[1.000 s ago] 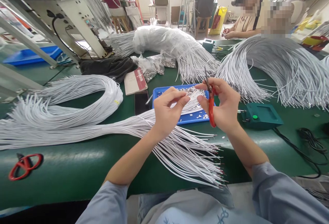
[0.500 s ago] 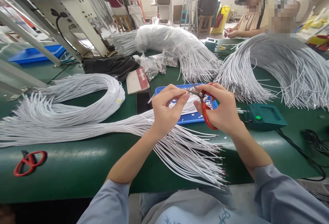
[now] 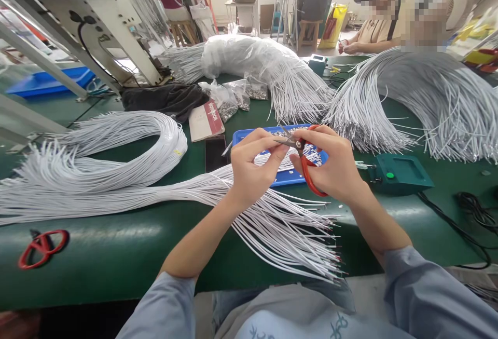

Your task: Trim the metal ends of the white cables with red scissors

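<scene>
Red-handled scissors point(image 3: 310, 173) are in my right hand point(image 3: 330, 160), with the blades parted and pointing left. My left hand point(image 3: 254, 165) pinches thumb to forefinger right at the blade tips; whatever is between those fingers is too small to make out. Beneath both hands lies a blue tray point(image 3: 286, 179) holding small white and metallic pieces. A bundle of white cables point(image 3: 268, 225) runs from the left under my left wrist, its trimmed ends fanned out toward me with reddish tips.
Coiled white cables point(image 3: 171, 147) lie left, and larger bundles point(image 3: 389, 84) arch behind on the right. A green device point(image 3: 404, 173) with a cord sits right. Another pair of red-handled scissors point(image 3: 43, 248) rests front left. A notebook point(image 3: 206, 121) and a phone point(image 3: 215, 153) lie behind the tray.
The scissors have shifted slightly left, their blades now meeting my left fingertips. The whole view has moved a little. My left hand keeps its pinch.
</scene>
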Demonstrator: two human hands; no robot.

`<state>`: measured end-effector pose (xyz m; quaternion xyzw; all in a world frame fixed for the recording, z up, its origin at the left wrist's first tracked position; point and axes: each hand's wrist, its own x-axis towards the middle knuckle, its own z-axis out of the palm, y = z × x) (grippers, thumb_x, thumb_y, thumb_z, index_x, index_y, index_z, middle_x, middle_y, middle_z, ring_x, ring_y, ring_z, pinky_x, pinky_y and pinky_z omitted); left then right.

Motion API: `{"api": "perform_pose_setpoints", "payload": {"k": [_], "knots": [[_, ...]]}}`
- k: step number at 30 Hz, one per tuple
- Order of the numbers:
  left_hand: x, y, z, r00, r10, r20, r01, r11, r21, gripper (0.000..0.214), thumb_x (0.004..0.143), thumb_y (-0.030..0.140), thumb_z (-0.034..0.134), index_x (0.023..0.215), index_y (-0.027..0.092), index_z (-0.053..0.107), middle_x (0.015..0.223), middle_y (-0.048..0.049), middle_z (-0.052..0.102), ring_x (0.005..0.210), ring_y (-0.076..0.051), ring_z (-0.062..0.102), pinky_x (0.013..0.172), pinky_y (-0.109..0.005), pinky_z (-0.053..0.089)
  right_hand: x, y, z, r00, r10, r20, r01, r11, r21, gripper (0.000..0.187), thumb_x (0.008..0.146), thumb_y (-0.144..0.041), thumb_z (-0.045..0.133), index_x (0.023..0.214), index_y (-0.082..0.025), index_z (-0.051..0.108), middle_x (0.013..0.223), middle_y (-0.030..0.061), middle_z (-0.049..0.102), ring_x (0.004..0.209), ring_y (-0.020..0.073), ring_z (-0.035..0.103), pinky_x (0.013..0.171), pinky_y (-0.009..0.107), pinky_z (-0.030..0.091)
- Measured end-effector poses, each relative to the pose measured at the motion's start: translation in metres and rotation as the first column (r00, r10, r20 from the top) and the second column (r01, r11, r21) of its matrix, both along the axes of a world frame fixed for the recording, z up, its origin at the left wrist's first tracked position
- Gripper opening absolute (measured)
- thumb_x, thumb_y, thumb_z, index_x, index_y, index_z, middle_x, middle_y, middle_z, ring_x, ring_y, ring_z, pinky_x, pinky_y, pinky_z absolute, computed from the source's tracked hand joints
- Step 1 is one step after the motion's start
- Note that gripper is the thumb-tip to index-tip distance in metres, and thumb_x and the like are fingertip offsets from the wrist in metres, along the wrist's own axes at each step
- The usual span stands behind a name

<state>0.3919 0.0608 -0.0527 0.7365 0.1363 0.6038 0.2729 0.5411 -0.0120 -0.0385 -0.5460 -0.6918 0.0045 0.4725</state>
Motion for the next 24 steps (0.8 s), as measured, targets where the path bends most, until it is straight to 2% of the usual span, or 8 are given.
{"api": "perform_pose_setpoints", "payload": {"k": [7,13,16,20,22,24], "knots": [[0.000,0.000,0.001,1.000,0.007,-0.015,-0.006,0.997,0.071,0.014,0.083,0.012,0.070,0.089,0.023,0.076,0.074,0.0015,0.069,0.067,-0.008,0.060,0.059,-0.020,0.050,0.001,0.001,0.000,0.999,0.018,-0.027,-0.018,1.000,0.001,0.031,0.073,-0.018,0.067,0.104,-0.023,0.070,0.089,0.0031,0.072,0.086,0.0222,0.061,0.074,0.038,0.051],[0.000,0.000,0.001,1.000,-0.007,-0.026,0.011,0.989,0.144,0.015,0.084,0.011,0.068,0.088,0.022,0.075,0.075,0.0010,0.069,0.066,-0.008,0.059,0.058,-0.020,0.049,-0.002,-0.003,0.000,0.997,0.031,-0.071,-0.032,0.999,-0.011,0.029,0.073,-0.017,0.067,0.101,-0.023,0.072,0.085,0.0016,0.072,0.079,0.0195,0.060,0.072,0.036,0.051],[-0.002,0.003,0.002,1.000,-0.005,-0.004,0.005,0.996,0.087,0.011,0.084,0.013,0.068,0.084,0.022,0.074,0.073,0.0008,0.067,0.065,-0.008,0.058,0.058,-0.020,0.048,0.003,0.000,0.002,0.996,0.010,-0.087,-0.016,0.998,-0.065,0.027,0.072,-0.017,0.068,0.098,-0.023,0.073,0.082,0.0014,0.071,0.078,0.0196,0.061,0.071,0.035,0.051],[-0.007,0.009,0.007,0.988,0.035,0.147,-0.027,0.998,-0.053,0.010,0.087,0.017,0.068,0.079,0.021,0.073,0.070,0.0014,0.065,0.065,-0.007,0.058,0.060,-0.019,0.049,0.018,0.007,0.007,0.981,-0.106,-0.162,0.071,0.975,-0.210,0.017,0.073,-0.022,0.070,0.089,-0.019,0.072,0.079,0.0025,0.072,0.076,0.0207,0.064,0.071,0.038,0.051],[-0.009,0.009,0.009,0.993,0.001,0.118,0.008,0.997,-0.079,0.012,0.087,0.020,0.067,0.077,0.019,0.072,0.069,0.0012,0.065,0.065,-0.007,0.059,0.061,-0.019,0.049,0.022,0.007,0.009,0.948,-0.081,-0.307,0.026,0.983,-0.181,0.016,0.074,-0.024,0.071,0.089,-0.020,0.069,0.079,0.0016,0.072,0.075,0.0199,0.066,0.070,0.037,0.053],[-0.009,0.005,0.009,0.998,-0.061,0.026,0.064,0.993,-0.097,0.013,0.088,0.022,0.067,0.077,0.018,0.071,0.070,0.0005,0.066,0.065,-0.007,0.059,0.060,-0.018,0.049,0.022,0.006,0.010,0.896,0.027,-0.444,-0.064,0.996,-0.068,0.017,0.076,-0.025,0.073,0.091,-0.022,0.067,0.078,-0.0004,0.072,0.074,0.0182,0.069,0.070,0.034,0.055]]}}
